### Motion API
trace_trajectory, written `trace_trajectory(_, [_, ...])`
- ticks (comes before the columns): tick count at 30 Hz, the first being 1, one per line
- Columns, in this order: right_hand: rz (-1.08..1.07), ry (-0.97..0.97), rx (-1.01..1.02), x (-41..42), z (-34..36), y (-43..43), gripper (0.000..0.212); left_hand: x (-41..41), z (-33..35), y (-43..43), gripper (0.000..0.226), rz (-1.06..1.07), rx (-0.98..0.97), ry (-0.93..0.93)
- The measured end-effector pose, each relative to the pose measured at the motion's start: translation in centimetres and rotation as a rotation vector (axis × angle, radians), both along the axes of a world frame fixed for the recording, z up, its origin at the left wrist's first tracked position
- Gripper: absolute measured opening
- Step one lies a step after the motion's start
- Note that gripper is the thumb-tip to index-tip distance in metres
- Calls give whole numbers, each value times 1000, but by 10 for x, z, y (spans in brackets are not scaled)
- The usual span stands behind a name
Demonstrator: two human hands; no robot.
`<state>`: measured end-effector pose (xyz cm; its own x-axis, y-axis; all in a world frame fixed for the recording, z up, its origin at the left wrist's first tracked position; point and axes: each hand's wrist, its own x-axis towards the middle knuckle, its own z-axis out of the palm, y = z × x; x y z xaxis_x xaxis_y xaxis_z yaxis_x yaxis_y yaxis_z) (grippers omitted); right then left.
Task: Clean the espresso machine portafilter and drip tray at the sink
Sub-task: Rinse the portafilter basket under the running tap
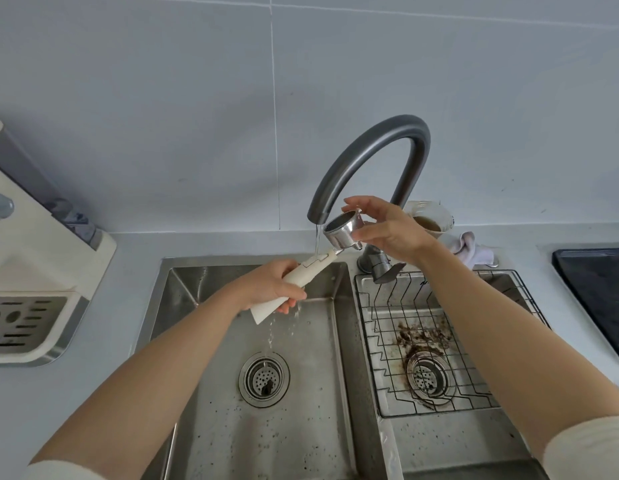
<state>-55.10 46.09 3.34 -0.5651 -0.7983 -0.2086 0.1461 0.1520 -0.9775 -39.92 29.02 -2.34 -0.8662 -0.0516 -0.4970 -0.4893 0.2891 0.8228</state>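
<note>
Portafilter [339, 233]: we see a shiny steel basket head, cream handle, tilted under the faucet [367, 161] stream over the left sink [266, 341] basin.
Left hand [273, 284]: closed around our handle.
Right hand [387, 230]: fingers pinching the basket rim.

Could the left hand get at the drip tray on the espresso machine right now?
Probably not yet: the left hand grips the portafilter handle under the running faucet. The drip tray lies unobstructed.
</note>
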Motion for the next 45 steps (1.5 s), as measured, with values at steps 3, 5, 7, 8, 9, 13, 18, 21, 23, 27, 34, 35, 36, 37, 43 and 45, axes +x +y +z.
trace_trajectory(3, [-21,-96,-29,6,-9,-6,35,5,-3,5,29,39,-215,53])
trace_trajectory(5, [-48,-152,-27,11,-18,-11,23,10,-8,4,29,80,-369,50])
trace_trajectory(7, [-96,-146,30,17,-26,-14,21,15,-12,3,25,116,-473,31])
trace_trajectory(8, [-112,-125,63,19,-30,-15,24,18,-12,4,22,117,-524,23])
trace_trajectory(9, [-118,-100,87,22,-33,-16,25,21,-13,4,19,109,-577,16])
trace_trajectory(13, [-115,-163,106,30,-48,-21,31,35,-13,3,18,92,-686,-21])
trace_trajectory(18, [-128,-286,120,47,-52,-30,30,52,-19,1,13,77,-673,-61])
trace_trajectory(21, [-114,-286,165,53,-54,-33,30,60,-24,0,25,67,-635,-73])
trace_trajectory(23, [-109,-271,194,55,-54,-34,32,65,-28,0,27,73,-615,-78])
trace_trajectory(27, [-92,-251,230,58,-51,-36,32,69,-35,2,19,109,-579,-93])
trace_trajectory(34, [-81,-277,171,60,-50,-34,26,70,-33,6,15,145,-553,-96])
trace_trajectory(35, [-76,-272,174,61,-49,-33,26,70,-32,7,14,126,-537,-103])
trace_trajectory(36, [-75,-264,185,60,-49,-32,26,70,-33,8,16,104,-512,-110])
trace_trajectory(37, [-80,-255,203,60,-48,-31,26,70,-33,10,20,85,-482,-112])
trace_trajectory(43, [-99,-181,264,54,-43,-19,24,61,-34,21,38,-25,-366,-96])
trace_trajectory(45, [-111,-148,264,53,-41,-17,26,58,-33,23,31,-35,-369,-96])
